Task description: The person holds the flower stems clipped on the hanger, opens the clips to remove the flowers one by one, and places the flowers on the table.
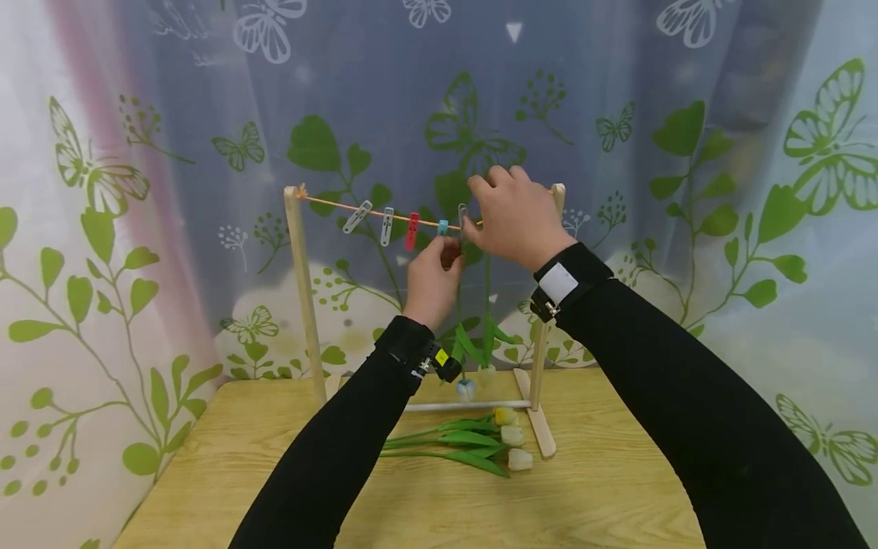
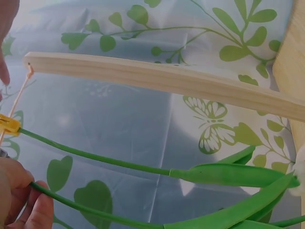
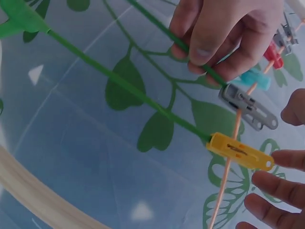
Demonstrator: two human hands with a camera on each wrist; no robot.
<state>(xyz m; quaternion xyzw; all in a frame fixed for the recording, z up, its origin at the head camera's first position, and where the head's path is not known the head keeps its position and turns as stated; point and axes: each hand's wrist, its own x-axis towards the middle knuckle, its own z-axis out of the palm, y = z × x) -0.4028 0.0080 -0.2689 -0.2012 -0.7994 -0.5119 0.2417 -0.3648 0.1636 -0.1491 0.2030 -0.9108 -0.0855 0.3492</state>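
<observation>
My left hand (image 1: 432, 284) pinches the green stem of an upside-down tulip with a pale blue bloom (image 1: 466, 390). The stem's end meets a grey clothespin (image 3: 244, 104) on the orange string (image 1: 329, 203). Around the clothespin's free end, my right hand (image 1: 521, 217) has its thumb and fingers spread apart, with nothing gripped between them. A yellow clothespin (image 3: 240, 151) beside it holds the stem of a second hanging tulip, whose bloom (image 1: 487, 375) is whitish. Left of my hands, a turquoise clothespin (image 1: 443, 226) and a red clothespin (image 1: 412, 232) sit on the string.
The string spans a wooden frame with a left post (image 1: 305, 290) and a right post (image 2: 167, 78). Two more grey clothespins, one of them a light clothespin (image 1: 357, 217), hang toward the left. On the table (image 1: 583, 488) lie a yellow tulip (image 1: 506, 416) and two white tulips (image 1: 519, 459).
</observation>
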